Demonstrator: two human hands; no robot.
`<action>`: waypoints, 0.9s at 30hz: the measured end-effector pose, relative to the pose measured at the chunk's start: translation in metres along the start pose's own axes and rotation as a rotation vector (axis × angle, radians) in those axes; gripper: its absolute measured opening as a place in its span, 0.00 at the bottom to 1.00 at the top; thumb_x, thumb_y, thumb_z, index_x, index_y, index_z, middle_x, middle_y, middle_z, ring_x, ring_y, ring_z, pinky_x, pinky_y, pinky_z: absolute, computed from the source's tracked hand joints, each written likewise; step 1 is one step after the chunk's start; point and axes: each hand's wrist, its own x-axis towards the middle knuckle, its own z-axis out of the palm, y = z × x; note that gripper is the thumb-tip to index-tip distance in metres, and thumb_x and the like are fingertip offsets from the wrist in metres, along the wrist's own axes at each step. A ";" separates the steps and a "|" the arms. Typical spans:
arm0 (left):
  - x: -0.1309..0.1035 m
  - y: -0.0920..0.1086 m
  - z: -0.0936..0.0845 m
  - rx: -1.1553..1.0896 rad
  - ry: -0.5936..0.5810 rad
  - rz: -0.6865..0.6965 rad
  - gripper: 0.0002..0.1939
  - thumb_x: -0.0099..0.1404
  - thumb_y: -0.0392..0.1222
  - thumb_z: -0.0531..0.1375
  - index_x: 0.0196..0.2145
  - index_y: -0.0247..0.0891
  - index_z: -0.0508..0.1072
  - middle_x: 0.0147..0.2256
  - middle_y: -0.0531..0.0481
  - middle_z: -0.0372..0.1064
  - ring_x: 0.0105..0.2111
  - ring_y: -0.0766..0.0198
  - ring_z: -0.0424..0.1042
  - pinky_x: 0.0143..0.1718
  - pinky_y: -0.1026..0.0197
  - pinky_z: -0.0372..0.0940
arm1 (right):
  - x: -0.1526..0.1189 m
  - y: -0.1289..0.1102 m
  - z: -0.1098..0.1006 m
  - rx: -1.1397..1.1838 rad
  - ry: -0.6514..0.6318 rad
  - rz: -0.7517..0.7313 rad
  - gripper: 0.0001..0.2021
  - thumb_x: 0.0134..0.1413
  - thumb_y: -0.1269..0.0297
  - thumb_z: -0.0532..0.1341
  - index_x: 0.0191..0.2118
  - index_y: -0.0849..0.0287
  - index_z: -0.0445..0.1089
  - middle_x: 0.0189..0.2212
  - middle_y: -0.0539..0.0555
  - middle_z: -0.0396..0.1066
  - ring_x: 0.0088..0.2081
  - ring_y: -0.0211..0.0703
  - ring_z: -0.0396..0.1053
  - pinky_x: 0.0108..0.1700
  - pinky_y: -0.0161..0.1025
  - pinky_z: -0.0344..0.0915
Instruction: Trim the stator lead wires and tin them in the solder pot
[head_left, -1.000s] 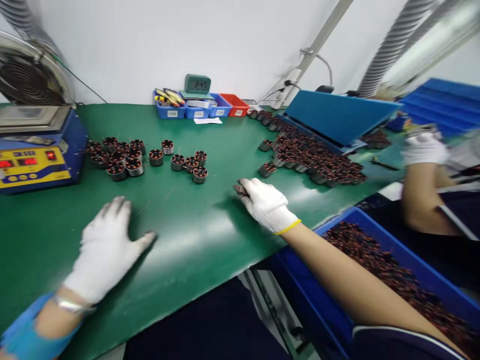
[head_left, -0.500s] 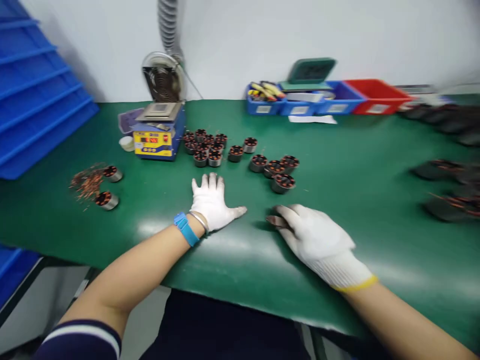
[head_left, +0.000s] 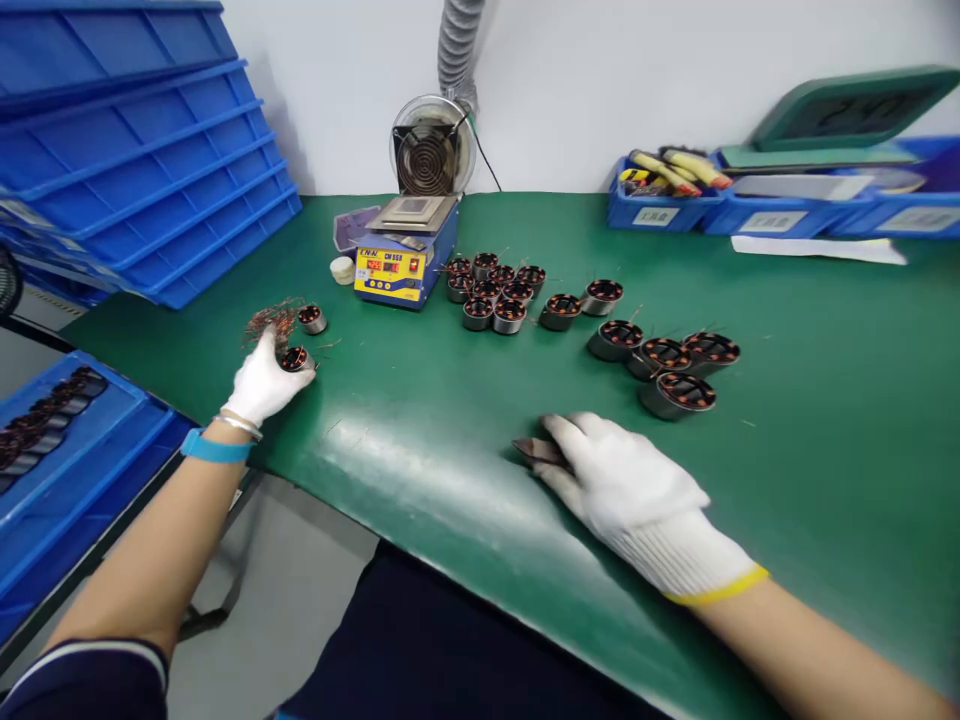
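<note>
My left hand, in a white glove, has its fingers around a round metal part with copper windings at the left of the green table. Another such part stands just behind it, beside a heap of copper wire scraps. My right hand, also gloved, rests on the table right of the middle, closed on a dark pointed tool; most of the tool is hidden in the palm. Several more wound parts stand in a cluster at mid-table, and others lie nearer my right hand.
A blue and yellow heating device stands at the back before a round fan. Blue trays are stacked at left; a blue bin below holds more parts. Tool boxes and a green clock are at back right.
My left hand has moved left from mid-table and its open fingers have closed around a wound part. The view has turned left. My right hand still holds the dark tool.
</note>
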 end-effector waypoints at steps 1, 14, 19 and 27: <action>0.002 0.000 0.000 -0.036 -0.010 -0.022 0.47 0.60 0.56 0.61 0.67 0.25 0.50 0.57 0.31 0.67 0.55 0.39 0.69 0.56 0.42 0.65 | 0.005 -0.005 -0.001 -0.004 0.005 0.028 0.17 0.65 0.50 0.55 0.46 0.58 0.70 0.36 0.58 0.70 0.33 0.49 0.69 0.29 0.40 0.53; -0.057 0.172 0.050 0.122 -0.338 0.486 0.60 0.48 0.65 0.66 0.70 0.34 0.51 0.46 0.35 0.75 0.45 0.38 0.77 0.43 0.46 0.72 | 0.001 -0.006 -0.013 0.229 0.260 -0.022 0.25 0.61 0.44 0.57 0.48 0.64 0.71 0.49 0.66 0.71 0.48 0.57 0.69 0.50 0.49 0.65; -0.037 0.157 0.051 -0.245 -0.593 0.677 0.69 0.45 0.55 0.71 0.72 0.37 0.35 0.65 0.34 0.58 0.56 0.41 0.70 0.51 0.50 0.71 | 0.002 -0.027 -0.024 0.555 0.069 0.103 0.19 0.59 0.47 0.62 0.42 0.60 0.73 0.41 0.57 0.74 0.43 0.48 0.72 0.42 0.41 0.64; -0.047 0.165 0.083 -0.361 -0.600 0.602 0.50 0.53 0.49 0.65 0.70 0.36 0.52 0.49 0.42 0.75 0.47 0.50 0.76 0.49 0.52 0.70 | 0.018 -0.037 -0.032 0.826 -0.022 0.383 0.07 0.58 0.62 0.59 0.32 0.58 0.70 0.27 0.48 0.72 0.29 0.38 0.67 0.31 0.36 0.56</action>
